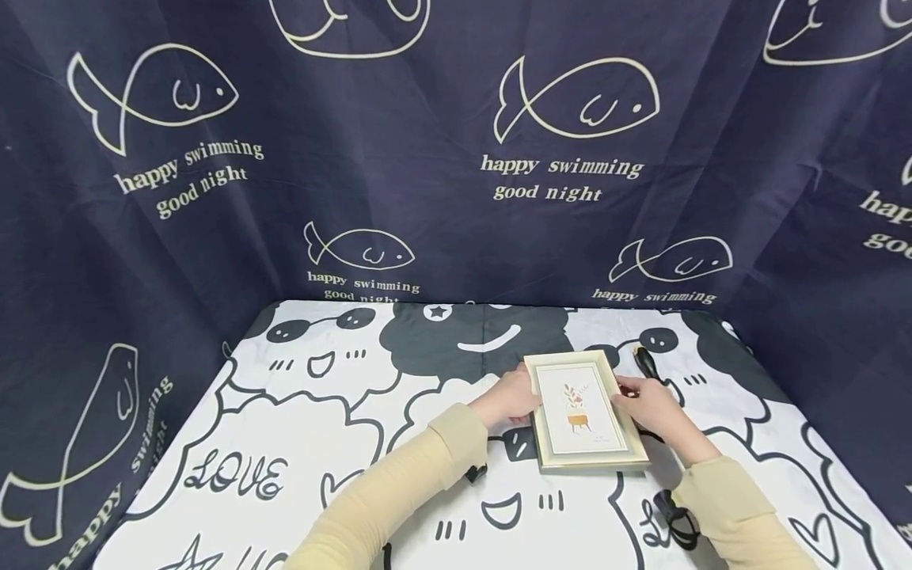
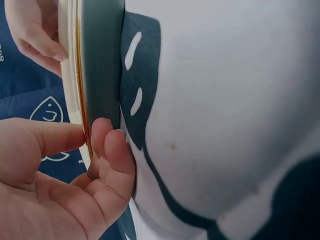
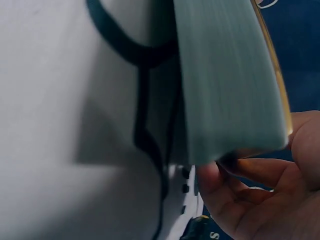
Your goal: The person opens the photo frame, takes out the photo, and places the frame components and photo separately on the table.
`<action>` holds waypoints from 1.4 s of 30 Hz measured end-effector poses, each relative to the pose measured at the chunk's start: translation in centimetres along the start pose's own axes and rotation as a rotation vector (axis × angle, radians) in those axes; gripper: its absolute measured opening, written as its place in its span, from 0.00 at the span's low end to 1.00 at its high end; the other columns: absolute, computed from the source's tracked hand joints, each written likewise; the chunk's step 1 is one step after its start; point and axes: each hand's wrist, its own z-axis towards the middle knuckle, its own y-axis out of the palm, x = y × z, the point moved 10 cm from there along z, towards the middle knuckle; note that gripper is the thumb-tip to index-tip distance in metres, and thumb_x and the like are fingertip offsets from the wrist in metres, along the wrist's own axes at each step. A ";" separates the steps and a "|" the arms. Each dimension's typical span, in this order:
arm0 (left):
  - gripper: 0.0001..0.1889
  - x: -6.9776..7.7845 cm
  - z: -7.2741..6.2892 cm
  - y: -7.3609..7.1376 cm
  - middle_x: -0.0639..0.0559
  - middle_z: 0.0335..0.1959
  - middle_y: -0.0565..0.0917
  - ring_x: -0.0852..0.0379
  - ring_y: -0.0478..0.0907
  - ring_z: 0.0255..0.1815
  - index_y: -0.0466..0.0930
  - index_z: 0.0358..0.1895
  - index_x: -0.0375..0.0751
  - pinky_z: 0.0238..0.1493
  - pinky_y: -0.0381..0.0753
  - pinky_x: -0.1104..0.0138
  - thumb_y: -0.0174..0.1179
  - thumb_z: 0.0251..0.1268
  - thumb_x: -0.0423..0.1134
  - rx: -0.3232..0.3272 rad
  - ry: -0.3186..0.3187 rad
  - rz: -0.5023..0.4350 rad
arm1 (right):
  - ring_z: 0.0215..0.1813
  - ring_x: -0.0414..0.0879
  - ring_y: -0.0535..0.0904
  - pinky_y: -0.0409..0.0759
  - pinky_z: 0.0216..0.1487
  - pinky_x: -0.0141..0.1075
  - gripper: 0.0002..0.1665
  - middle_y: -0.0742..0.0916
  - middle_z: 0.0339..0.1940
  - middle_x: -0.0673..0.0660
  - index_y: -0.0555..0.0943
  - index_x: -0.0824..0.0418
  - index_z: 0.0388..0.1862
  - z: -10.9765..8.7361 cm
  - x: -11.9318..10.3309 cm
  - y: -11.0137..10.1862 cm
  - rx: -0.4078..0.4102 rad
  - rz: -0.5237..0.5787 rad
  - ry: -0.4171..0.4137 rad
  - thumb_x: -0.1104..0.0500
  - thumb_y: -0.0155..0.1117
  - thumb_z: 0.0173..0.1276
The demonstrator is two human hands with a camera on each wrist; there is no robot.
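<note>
A cream picture frame with a gold line along its edge surrounds a print of a potted plant on orange legs. My left hand grips its left side, thumb near the gold edge and fingers curled at the grey-green side wall. On the opposite side my right hand pinches the frame, thumb at the edge and fingers reaching beneath. A small dark red piece shows beside the right fingers. In the right wrist view, the frame's side wall stands close over the cloth.
Beyond the right hand lies a black and yellow handled item. A white cloth with black cartoon drawings covers the table. Dark blue curtains with fish prints hang behind and at both sides. Black wrist gear sits by the right sleeve.
</note>
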 end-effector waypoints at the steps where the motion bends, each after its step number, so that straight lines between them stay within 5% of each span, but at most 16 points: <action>1: 0.32 0.0 0.0 0.0 0.49 0.10 0.75 0.61 0.73 0.07 0.54 0.64 0.19 0.11 0.74 0.71 0.57 0.63 0.35 -0.001 -0.003 0.001 | 0.49 0.65 0.78 0.79 0.44 0.50 0.30 0.81 0.48 0.74 0.69 0.78 0.61 0.0 -0.1 -0.1 0.001 -0.001 -0.002 0.58 0.57 0.65; 8: 0.29 -0.2 -0.3 -0.2 0.50 0.13 0.76 0.61 0.74 0.08 0.58 0.62 0.23 0.12 0.75 0.71 0.56 0.62 0.34 -0.002 0.014 0.010 | 0.45 0.61 0.81 0.81 0.39 0.44 0.32 0.81 0.48 0.73 0.68 0.76 0.63 -0.5 -1.2 -1.1 0.013 0.003 -0.023 0.57 0.57 0.65; 14: 0.29 0.1 -0.8 -1.0 0.45 0.30 0.81 0.62 0.74 0.09 0.62 0.64 0.28 0.11 0.73 0.72 0.54 0.60 0.35 0.006 0.053 0.066 | 0.45 0.61 0.80 0.81 0.40 0.45 0.31 0.81 0.50 0.73 0.69 0.76 0.61 -0.8 -2.8 -2.1 0.033 -0.001 -0.058 0.57 0.59 0.65; 20: 0.27 0.8 -1.5 -3.0 0.42 0.38 0.82 0.58 0.77 0.23 0.67 0.62 0.29 0.22 0.75 0.70 0.55 0.60 0.37 0.067 0.053 0.151 | 0.46 0.62 0.80 0.80 0.42 0.48 0.30 0.80 0.51 0.73 0.71 0.75 0.60 -1.2 -4.3 -2.9 0.058 -0.011 -0.090 0.57 0.59 0.65; 27: 0.28 3.3 -2.5 -5.1 0.40 0.54 0.79 0.53 0.80 0.45 0.64 0.65 0.29 0.51 0.78 0.64 0.55 0.65 0.42 0.101 0.088 0.243 | 0.43 0.58 0.80 0.78 0.40 0.48 0.30 0.82 0.46 0.71 0.71 0.75 0.60 -1.7 -5.9 -3.7 0.092 0.007 -0.103 0.57 0.61 0.64; 35: 0.27 6.1 -3.1 -6.3 0.45 0.48 0.82 0.56 0.79 0.43 0.68 0.62 0.34 0.49 0.77 0.68 0.56 0.64 0.45 0.104 0.135 0.218 | 0.47 0.62 0.80 0.79 0.42 0.49 0.33 0.83 0.44 0.70 0.69 0.73 0.63 -2.5 -7.4 -3.9 0.094 0.050 -0.101 0.55 0.61 0.65; 42: 0.30 7.8 -2.0 -7.0 0.43 0.57 0.78 0.54 0.78 0.54 0.64 0.66 0.34 0.57 0.73 0.68 0.54 0.66 0.49 0.065 0.124 0.261 | 0.52 0.56 0.78 0.76 0.53 0.49 0.37 0.81 0.54 0.69 0.65 0.70 0.67 -2.8 -7.2 -3.4 0.001 0.261 -0.044 0.50 0.59 0.68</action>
